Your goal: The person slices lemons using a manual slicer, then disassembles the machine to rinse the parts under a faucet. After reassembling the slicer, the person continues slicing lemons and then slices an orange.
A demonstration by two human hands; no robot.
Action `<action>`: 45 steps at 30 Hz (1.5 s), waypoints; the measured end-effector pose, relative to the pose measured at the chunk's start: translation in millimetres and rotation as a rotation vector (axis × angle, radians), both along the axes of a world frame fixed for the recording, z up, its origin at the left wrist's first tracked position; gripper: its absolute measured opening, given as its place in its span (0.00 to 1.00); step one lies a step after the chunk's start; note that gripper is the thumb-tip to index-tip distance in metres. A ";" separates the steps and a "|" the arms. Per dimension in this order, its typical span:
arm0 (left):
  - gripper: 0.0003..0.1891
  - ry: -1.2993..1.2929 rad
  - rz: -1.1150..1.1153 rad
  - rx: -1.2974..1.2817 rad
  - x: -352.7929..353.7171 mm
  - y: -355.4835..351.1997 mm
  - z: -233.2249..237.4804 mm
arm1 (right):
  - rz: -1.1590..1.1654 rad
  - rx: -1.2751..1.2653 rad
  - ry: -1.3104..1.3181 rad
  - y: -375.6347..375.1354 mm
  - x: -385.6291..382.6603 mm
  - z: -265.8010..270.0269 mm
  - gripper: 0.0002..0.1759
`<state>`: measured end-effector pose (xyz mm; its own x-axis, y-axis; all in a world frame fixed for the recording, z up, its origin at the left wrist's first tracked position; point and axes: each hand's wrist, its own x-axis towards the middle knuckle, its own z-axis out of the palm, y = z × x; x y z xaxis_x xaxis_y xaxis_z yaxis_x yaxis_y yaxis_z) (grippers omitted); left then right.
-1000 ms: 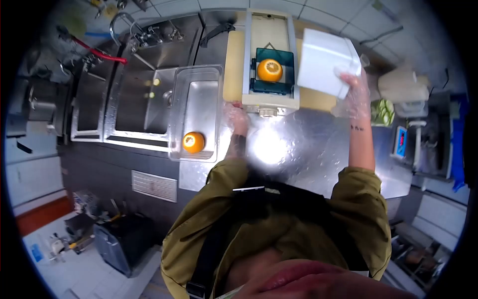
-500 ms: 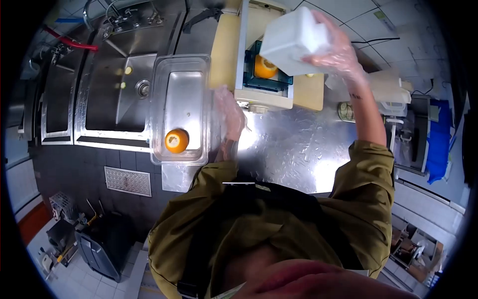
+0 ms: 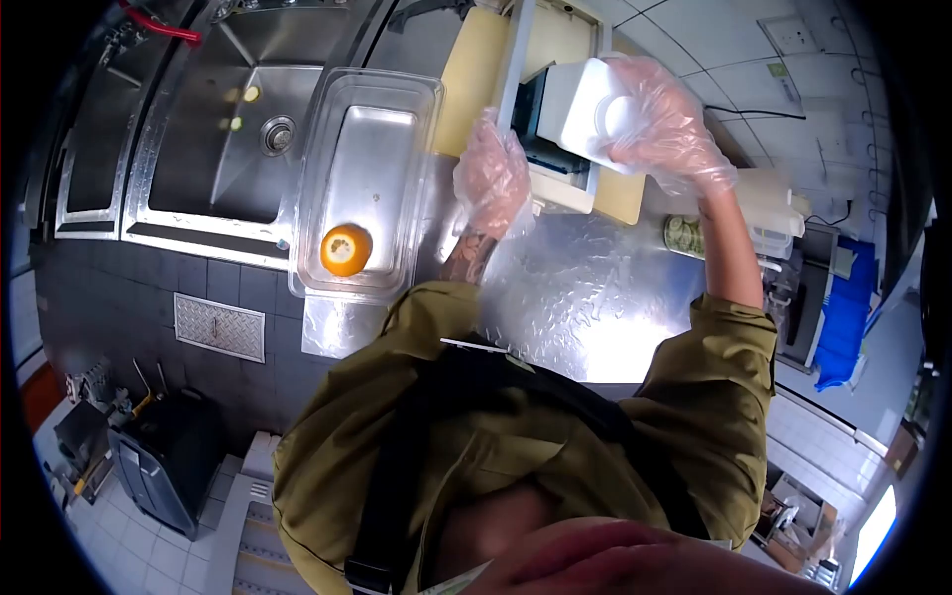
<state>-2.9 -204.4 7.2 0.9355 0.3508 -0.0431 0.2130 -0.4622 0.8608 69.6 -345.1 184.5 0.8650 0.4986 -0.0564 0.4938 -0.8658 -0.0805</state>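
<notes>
White plastic is now covering most of the teal frame (image 3: 528,127) on the cream-bodied slicer (image 3: 560,45). Gloved fingers of the right hand (image 3: 666,124) are wrapping around the white block (image 3: 577,114) at its outer end, gripping it and holding it tilted over the frame. 1.0 s ago the same hand was holding the block off to the right, and 1 orange was showing inside the frame; now no part of that fruit is showing, so it is probably lying behind or beneath the block. Whether the block is pressing on it or only hanging above, I cannot tell. For the work in hand, this change is suggesting that the block is passing from waiting aside to lining up with the frame.

The left hand (image 3: 493,177), also gloved, is now lying farther along the slicer's left side, its fingers curling together; whether they are pinching the edge or merely resting there, I cannot tell.

Meanwhile the tray orange (image 3: 345,250) is sitting unmoved, pale patch upward, toward the near end of the clear tray (image 3: 369,79). That tray is standing between the sink (image 3: 188,164) and the yellow board (image 3: 469,74).
</notes>
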 end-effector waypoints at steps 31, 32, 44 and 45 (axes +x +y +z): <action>0.19 -0.094 0.044 0.045 10.4 -0.4 -17.3 | -0.421 0.063 -0.547 15.3 123.0 -72.0 0.32; 0.19 -0.106 0.045 0.052 13.1 2.3 -17.2 | -0.419 0.020 -0.535 25.4 130.8 -63.6 0.28; 0.19 -0.094 0.015 0.115 9.2 2.7 -15.7 | -0.573 0.075 -0.287 68.0 97.2 -33.5 0.28; 0.19 -0.138 0.024 0.045 11.4 0.1 -27.2 | -0.504 0.018 -0.481 54.6 129.6 -54.6 0.29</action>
